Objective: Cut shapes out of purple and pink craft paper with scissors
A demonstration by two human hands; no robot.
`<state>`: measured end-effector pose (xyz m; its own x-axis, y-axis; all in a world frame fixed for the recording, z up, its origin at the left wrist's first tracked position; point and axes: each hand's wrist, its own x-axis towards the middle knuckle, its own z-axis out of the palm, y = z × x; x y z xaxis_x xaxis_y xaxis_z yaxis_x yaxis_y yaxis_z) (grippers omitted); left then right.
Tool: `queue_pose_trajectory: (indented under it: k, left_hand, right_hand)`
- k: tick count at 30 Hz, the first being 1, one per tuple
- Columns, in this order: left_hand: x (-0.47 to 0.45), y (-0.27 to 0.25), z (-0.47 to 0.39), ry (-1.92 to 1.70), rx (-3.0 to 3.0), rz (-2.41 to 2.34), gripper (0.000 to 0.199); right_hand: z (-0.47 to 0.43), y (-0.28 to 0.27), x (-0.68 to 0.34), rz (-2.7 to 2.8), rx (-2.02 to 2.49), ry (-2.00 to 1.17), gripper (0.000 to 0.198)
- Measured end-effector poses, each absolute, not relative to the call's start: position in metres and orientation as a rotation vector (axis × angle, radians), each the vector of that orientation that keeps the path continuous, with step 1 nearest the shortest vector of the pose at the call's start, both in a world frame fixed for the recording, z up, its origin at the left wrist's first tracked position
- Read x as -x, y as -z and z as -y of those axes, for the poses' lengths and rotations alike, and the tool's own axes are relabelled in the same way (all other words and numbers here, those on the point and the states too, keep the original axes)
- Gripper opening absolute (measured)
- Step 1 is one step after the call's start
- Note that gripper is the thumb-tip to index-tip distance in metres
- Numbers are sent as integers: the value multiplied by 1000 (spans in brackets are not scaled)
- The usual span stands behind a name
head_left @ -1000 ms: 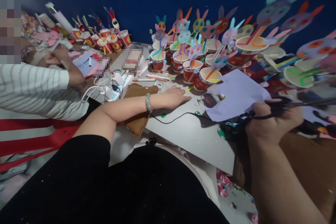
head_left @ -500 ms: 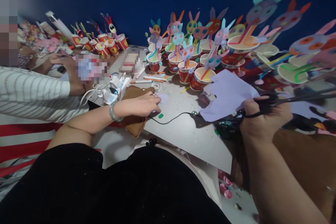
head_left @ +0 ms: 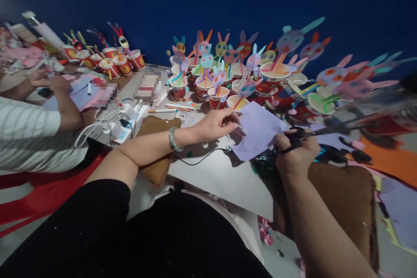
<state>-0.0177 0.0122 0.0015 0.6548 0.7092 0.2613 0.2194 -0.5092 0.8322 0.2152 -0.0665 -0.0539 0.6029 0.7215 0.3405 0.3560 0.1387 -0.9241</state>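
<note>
My right hand (head_left: pixel 295 152) grips black-handled scissors (head_left: pixel 298 134), with their blades pointing off to the right. The same hand also holds a sheet of light purple paper (head_left: pixel 260 130), which has a ragged, cut left edge. My left hand (head_left: pixel 220 125), with a bracelet at the wrist, hovers over the table beside that left edge. Its fingers are loosely bent and apart, with nothing visible in them. Below, a thin black cord (head_left: pixel 203 158) crosses the white table (head_left: pixel 221 186).
Paper cups with rabbit-faced paper figures (head_left: pixel 218 95) crowd the back. A power strip (head_left: pixel 130 121) with white cables, several markers (head_left: pixel 179 107) and a brown cushion (head_left: pixel 156 169) lie left. Coloured paper (head_left: pixel 399 208) lies right. Another person's hand (head_left: pixel 60 87) works at far left.
My left hand has lifted from the table by the brown cushion and moved right to the purple paper. My right hand still holds scissors and paper. The view has turned right.
</note>
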Motion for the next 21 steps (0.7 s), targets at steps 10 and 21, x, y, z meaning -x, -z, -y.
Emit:
queue_pose_trajectory:
  k: [10,21]
  left_hand:
    - [18,30,-25,-854,-2222,-731,16]
    - [21,34,-22,-729,-2437,-609,16]
  right_hand:
    - [70,30,-202,1073,1398,-308,15]
    - [135,-17,-230,1025,1440,-143,23]
